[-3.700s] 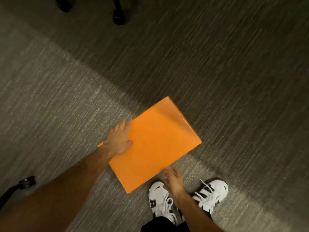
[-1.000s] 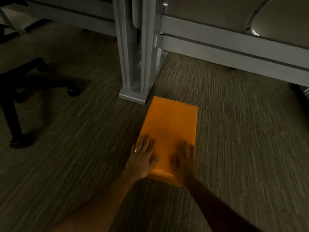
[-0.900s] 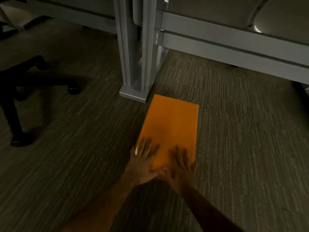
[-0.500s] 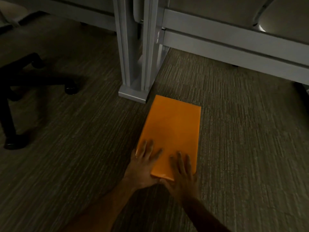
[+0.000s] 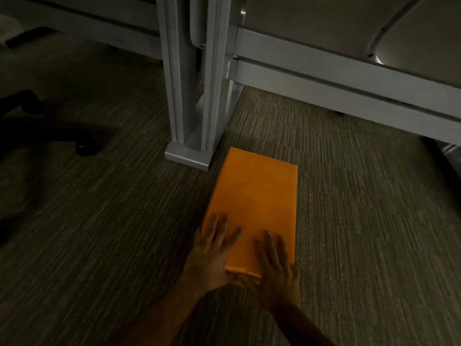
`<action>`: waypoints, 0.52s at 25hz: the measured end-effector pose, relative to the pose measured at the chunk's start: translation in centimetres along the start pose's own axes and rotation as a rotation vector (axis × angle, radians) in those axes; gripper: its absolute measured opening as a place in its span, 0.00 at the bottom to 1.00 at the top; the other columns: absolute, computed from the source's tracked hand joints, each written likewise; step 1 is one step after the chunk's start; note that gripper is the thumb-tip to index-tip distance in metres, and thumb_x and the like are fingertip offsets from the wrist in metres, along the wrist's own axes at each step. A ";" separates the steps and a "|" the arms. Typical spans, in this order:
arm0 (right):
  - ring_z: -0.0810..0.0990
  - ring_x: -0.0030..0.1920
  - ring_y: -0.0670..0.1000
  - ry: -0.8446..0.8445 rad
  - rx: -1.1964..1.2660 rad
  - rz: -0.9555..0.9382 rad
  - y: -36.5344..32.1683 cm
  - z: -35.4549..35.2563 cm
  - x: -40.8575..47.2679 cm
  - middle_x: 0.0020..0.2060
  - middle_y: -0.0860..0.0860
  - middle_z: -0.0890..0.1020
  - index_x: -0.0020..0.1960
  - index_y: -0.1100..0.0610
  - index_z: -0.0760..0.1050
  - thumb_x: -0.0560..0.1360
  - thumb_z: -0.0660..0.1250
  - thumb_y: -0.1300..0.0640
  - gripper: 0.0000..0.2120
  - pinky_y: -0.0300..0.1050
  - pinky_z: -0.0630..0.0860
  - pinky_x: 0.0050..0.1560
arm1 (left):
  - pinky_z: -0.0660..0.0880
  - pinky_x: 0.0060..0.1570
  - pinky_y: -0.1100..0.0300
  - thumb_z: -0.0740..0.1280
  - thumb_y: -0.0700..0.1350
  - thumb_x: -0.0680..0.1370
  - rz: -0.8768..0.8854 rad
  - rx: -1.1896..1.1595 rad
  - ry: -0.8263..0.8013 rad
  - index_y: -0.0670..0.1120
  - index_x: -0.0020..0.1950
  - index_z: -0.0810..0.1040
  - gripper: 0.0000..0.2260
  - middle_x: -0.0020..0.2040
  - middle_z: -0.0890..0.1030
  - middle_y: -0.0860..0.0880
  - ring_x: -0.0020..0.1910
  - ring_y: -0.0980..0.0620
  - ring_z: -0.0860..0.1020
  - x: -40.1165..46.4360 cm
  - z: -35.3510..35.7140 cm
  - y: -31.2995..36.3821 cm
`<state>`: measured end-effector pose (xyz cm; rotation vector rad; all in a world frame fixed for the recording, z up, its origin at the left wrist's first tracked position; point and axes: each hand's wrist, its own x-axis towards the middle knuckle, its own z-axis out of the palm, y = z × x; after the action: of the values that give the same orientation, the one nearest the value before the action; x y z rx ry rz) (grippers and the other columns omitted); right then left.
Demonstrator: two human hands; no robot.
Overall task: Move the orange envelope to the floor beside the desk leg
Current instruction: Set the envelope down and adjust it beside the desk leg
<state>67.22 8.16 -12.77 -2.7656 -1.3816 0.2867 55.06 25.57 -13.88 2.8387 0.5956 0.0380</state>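
Observation:
The orange envelope lies flat on the carpet, its far left corner just right of the foot of the grey desk leg. My left hand rests palm down on the envelope's near left corner, fingers spread. Over the near right corner lies my right hand, also flat with fingers apart. Both hands press on top of the envelope and neither wraps around it. The near edge is partly hidden under them.
Grey horizontal desk rails run to the right behind the leg. A black office chair base with a caster stands on the left. Striped grey carpet spreads to the right and left of the envelope.
Since 3.7 s ago the envelope has gone from open carpet by my shoes to the desk leg. Over the last second it slid slightly forward and my hands settled flat on its near end.

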 end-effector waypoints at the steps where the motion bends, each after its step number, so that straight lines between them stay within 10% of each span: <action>1: 0.49 0.82 0.62 0.004 -0.005 0.007 0.3 0.0 0.8 0.83 0.49 0.48 0.83 0.44 0.47 0.70 0.51 0.19 0.50 0.78 0.71 0.61 | 0.53 0.67 0.24 0.56 0.82 0.61 0.001 -0.002 0.008 0.59 0.81 0.43 0.55 0.82 0.39 0.44 0.79 0.36 0.41 0.7 -0.1 -0.1; 13: 0.40 0.82 0.58 0.113 -0.007 0.008 3.0 -0.8 9.8 0.83 0.44 0.40 0.80 0.36 0.33 0.67 0.47 0.16 0.49 0.75 0.60 0.70 | 0.49 0.69 0.29 0.58 0.81 0.60 -0.025 0.039 0.034 0.63 0.79 0.36 0.55 0.81 0.37 0.46 0.79 0.38 0.38 10.5 -0.4 -2.3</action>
<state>75.48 14.17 -13.73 -2.7458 -1.3478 0.1235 63.76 31.92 -14.24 2.8732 0.6454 0.0705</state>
